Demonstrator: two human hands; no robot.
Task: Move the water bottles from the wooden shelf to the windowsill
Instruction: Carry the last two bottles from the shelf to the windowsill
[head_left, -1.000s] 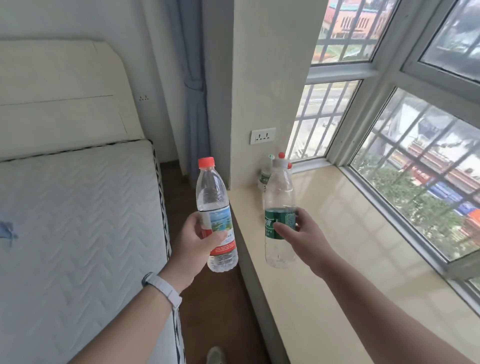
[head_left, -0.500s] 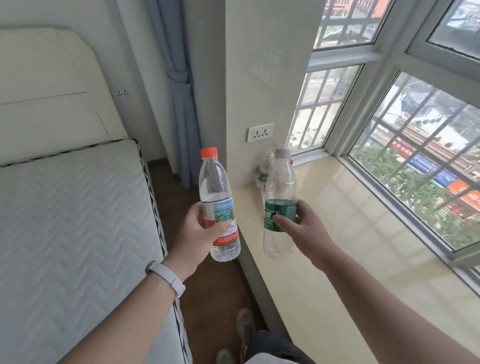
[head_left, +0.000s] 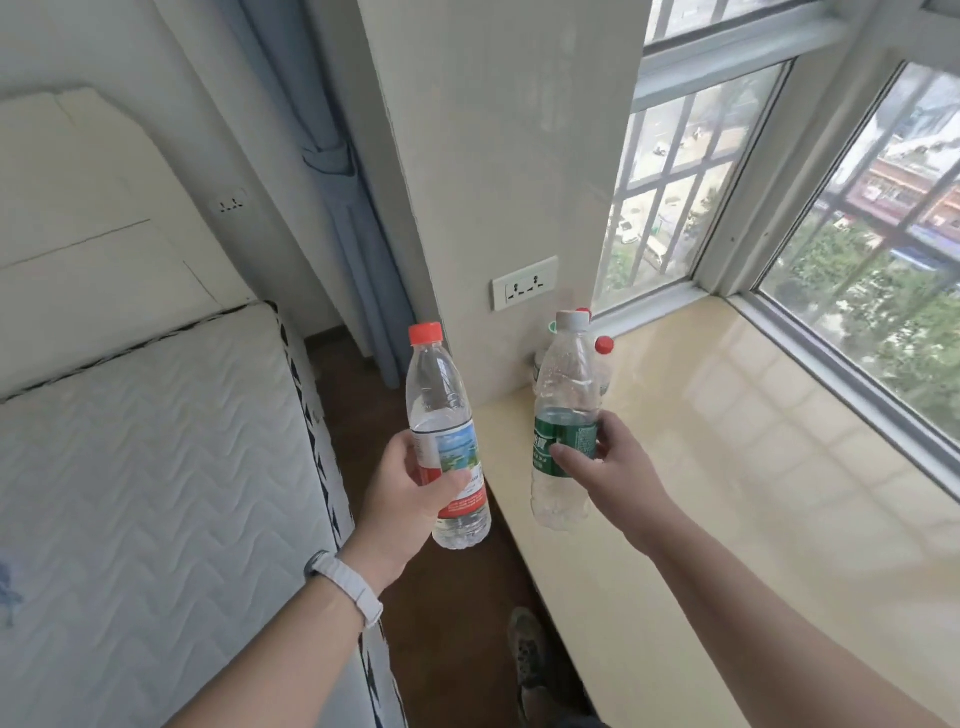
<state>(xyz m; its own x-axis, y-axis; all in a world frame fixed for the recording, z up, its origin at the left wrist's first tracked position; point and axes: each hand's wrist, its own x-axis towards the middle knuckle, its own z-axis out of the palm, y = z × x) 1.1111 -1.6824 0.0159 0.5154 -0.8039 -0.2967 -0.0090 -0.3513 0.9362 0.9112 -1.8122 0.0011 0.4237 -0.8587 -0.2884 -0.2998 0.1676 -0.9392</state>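
Observation:
My left hand grips a clear bottle with a red cap and a red, white and blue label, held upright over the brown floor beside the sill. In my right hand is a clear bottle with a pale cap and a green label, upright just above the near left part of the cream windowsill. Behind it, in the sill's far left corner against the wall, stand more bottles, mostly hidden; a red cap and a green cap show. The wooden shelf is out of view.
A bed with a white quilted mattress fills the left side, with a narrow strip of floor between it and the sill. A wall socket sits above the sill corner. Barred windows run along the sill's right. My shoe is below.
Both hands have kept their bottles. The view has tilted and drifted a little, and the two bottles have come slightly nearer to the bottles in the sill's corner.

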